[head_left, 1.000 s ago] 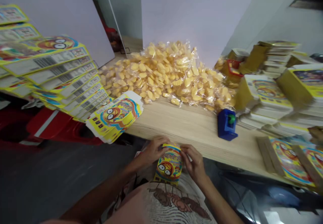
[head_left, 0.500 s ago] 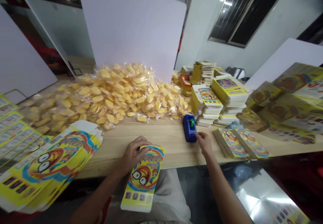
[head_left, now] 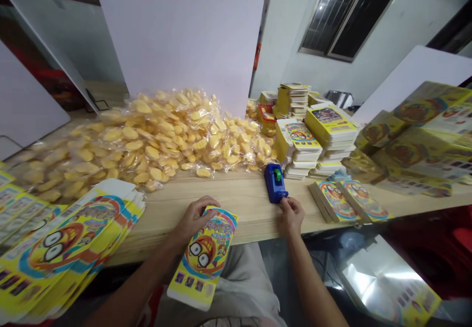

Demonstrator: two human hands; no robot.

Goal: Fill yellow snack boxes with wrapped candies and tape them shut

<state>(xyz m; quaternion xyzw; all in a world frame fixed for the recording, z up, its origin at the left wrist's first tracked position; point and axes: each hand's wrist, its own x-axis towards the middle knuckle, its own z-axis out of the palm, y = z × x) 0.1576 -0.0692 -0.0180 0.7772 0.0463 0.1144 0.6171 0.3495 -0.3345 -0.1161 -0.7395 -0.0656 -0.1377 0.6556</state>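
Note:
My left hand (head_left: 193,219) grips the top of a yellow cartoon-printed carton (head_left: 202,255), which hangs over the front edge of the wooden table (head_left: 243,204) above my lap. My right hand (head_left: 291,214) is closed in a pinch right at the near end of a small blue tape dispenser (head_left: 275,183) standing on the table. What its fingers pinch is too small to make out.
A large heap of clear bags with yellow snacks (head_left: 155,140) fills the back of the table. Flat cartons (head_left: 62,248) are stacked at the left. More carton stacks (head_left: 320,140) and loose cartons (head_left: 350,201) lie at the right. White boards (head_left: 177,37) stand behind.
One second ago both hands held the carton at my lap. My right hand has let go and reached to the blue tape dispenser, now pulling slightly back from it. The view swung right.

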